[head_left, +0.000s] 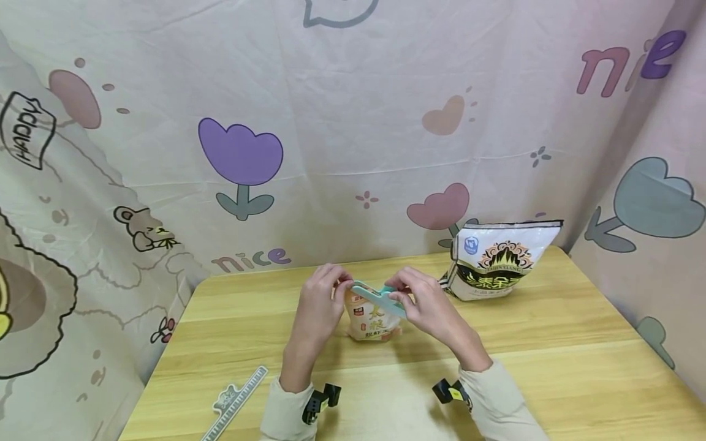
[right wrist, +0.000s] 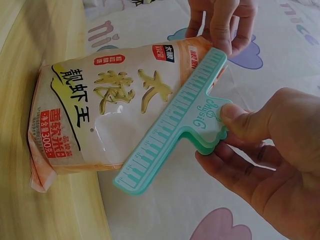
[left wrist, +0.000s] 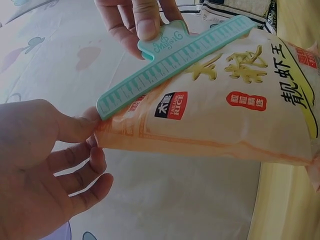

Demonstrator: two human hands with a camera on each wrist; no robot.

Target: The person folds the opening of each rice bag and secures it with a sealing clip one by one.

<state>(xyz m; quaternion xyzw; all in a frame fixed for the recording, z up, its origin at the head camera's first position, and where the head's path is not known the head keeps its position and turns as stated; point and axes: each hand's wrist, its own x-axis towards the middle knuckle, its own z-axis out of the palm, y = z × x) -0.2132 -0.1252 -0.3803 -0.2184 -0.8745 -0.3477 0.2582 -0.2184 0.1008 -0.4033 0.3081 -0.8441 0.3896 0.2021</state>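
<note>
A small bag of rice [head_left: 365, 324], cream and orange with gold lettering, stands on the table between the two hands. Across its top lies a mint-green bag clip [right wrist: 172, 122] with a piano-key pattern, slanting over the bag. My left hand [head_left: 324, 295] pinches the bag's upper corner between thumb and index finger, right by one end of the clip; its other fingers are loosely bent in the left wrist view. The clip's handle is pinched between the thumb and fingers of my right hand [right wrist: 280, 145]. How far the clip's jaws reach over the bag's edge is partly hidden.
A larger white and black bag [head_left: 491, 263] stands at the back right of the wooden table [head_left: 551, 367]. Near the front left lies a pale grey clip [head_left: 234, 401] with a similar key pattern. Printed curtains [head_left: 342, 122] hang behind and at the sides.
</note>
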